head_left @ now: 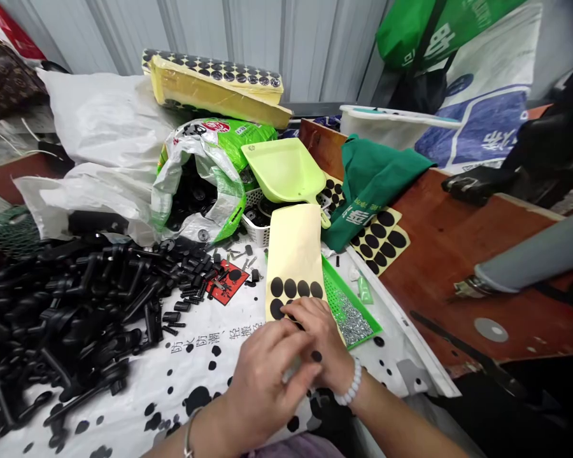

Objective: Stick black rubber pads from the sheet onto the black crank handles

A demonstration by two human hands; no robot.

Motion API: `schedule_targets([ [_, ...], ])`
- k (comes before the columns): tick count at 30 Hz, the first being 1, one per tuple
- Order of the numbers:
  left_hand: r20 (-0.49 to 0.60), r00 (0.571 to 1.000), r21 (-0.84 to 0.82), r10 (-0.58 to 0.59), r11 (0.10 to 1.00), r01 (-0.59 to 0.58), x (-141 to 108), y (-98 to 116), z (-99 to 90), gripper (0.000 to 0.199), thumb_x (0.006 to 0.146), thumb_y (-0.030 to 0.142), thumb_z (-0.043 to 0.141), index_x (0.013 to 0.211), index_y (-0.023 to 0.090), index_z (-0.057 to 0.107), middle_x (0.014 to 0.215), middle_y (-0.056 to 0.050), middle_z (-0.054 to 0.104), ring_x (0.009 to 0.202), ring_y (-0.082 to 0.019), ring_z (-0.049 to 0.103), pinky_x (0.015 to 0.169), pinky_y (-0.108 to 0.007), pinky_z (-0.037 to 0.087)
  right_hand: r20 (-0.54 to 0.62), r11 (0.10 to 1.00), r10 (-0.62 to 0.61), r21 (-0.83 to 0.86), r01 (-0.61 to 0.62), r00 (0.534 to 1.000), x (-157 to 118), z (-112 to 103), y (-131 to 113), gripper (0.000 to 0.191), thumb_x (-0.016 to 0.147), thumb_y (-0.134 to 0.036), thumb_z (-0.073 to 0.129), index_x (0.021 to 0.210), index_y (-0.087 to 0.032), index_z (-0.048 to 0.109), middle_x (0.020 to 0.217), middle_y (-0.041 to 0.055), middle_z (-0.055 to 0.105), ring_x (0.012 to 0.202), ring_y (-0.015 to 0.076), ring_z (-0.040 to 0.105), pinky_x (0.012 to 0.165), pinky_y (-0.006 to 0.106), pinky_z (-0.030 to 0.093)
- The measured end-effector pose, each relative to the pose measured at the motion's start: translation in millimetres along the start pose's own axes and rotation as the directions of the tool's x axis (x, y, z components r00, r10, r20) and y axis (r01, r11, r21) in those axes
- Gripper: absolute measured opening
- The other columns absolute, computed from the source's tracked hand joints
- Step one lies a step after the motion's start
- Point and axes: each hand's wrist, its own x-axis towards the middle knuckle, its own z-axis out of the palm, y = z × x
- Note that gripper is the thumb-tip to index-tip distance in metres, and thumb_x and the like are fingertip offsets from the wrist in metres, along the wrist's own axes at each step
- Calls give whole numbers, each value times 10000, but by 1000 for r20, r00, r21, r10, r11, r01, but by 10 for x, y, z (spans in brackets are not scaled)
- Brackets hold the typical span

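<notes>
The white, black-blotched bench point(138, 381) spans most of the lower view, and a heap of black parts point(71, 318) covers its left side. Behind the heap sits a white bag point(105, 114), with an open green-and-white bag point(229, 137) of black parts to its right. A green cloth point(377, 175) lies to the right of a pale green dustpan point(286, 168), whose handle points toward the near side. The long cream sheet point(296, 238) runs from just below the dustpan toward the person, bearing rows of black discs at its near end and partly covering a green tray point(332, 280) that holds small metal pieces point(358, 321). The left hand point(267, 375) is half curled above the bench, near the sheet's near end, its thumb and forefinger bent toward the right hand. The right hand point(322, 337) lies over the near end of the sheet, fingers bent and touching it beside the discs; whether it grips the edge cannot be told. A white basket point(258, 234) stands left of the sheet, and a red card point(226, 283) lies nearer the heap. Smallest is a single black dot point(316, 356) at the left fingertips, against the right hand; whether it is pinched cannot be told.
</notes>
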Motion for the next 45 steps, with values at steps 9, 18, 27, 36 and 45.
schedule_targets([
  [9,0,999,71,52,996,-52,-55,-52,183,44,828,130,556,847,147,591,736,-76,607,696,-197,554,600,-324,474,-35,999,-4,-36,3,999,-18,58,0,128,878,-201,507,891,-199,634,817,40,614,785,203,519,738,352,386],
  [18,20,962,211,272,940,-270,-147,-83,97,199,797,35,562,961,143,590,822,-77,670,699,-174,578,628,-314,468,-61,999,37,-19,-38,997,-4,88,-63,114,838,-180,541,902,-182,636,812,54,608,787,219,517,754,385,379],
  [27,-22,942,206,334,924,-323,-55,-83,106,182,806,25,524,932,140,587,802,-75,674,684,-166,577,615,-300,472,-79,995,87,53,-83,993,6,72,-32,95,817,-165,565,868,-185,642,796,47,619,777,214,548,733,370,420],
  [36,-231,819,-296,-525,840,455,112,-495,-96,110,790,243,605,707,179,573,863,-52,607,867,-183,574,775,-293,460,-48,969,135,214,-122,990,3,-10,37,128,863,-180,518,874,-209,642,827,31,644,812,197,591,733,341,470],
  [45,12,637,-351,-771,593,725,722,-1141,128,163,794,253,638,716,121,581,650,15,578,580,-118,561,554,-259,481,-45,962,132,247,-117,990,-14,40,49,139,872,-189,486,907,-206,620,864,56,631,845,230,569,757,404,454],
])
